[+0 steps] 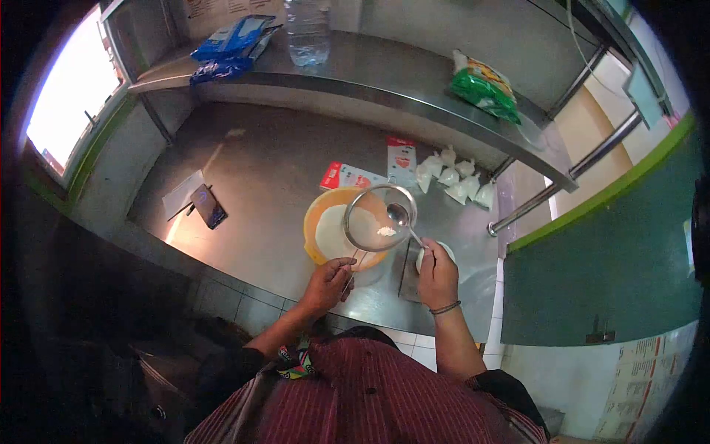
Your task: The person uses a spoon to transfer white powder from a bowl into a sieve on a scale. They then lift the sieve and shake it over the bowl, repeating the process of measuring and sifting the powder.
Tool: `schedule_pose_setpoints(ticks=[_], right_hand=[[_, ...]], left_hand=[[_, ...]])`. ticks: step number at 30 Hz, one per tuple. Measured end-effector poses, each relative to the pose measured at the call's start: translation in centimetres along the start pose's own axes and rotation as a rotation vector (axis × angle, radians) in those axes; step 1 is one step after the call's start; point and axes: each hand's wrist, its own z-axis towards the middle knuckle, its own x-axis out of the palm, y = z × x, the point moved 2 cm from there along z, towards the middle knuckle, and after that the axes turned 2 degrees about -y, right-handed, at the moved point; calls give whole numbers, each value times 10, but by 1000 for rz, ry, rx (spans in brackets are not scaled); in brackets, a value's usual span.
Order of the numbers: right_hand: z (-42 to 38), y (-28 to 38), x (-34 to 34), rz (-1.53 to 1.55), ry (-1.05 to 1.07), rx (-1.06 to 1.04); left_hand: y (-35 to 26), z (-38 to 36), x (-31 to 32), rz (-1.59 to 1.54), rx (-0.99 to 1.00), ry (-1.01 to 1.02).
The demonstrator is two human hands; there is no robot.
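Note:
My left hand is closed round the wire handle of a round sieve, which hangs over the right part of an orange bowl. White powder lies in that bowl. My right hand grips a metal spoon, its head down inside the sieve near a small white clump. Partly hidden behind my right hand is a white round container, on or beside a dark flat square on the steel table.
Behind the bowl lie red-and-white packets and several knotted bags of white powder. A phone on a stand is at the left of the steel table. The raised shelf holds blue packs, a plastic bottle and a green bag.

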Motion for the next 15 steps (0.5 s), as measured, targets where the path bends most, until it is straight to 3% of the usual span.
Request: schedule_pose_setpoints(ticks=[4, 10, 15], right_hand=[[15, 28, 18, 16, 13, 4], [29, 48, 45, 55, 1, -8], [33, 68, 59, 35, -10, 32]], left_hand=[[-2, 6, -40, -25, -9, 30], [-7, 19, -82, -105, -200, 43], [-9, 28, -111, -184, -255, 193]])
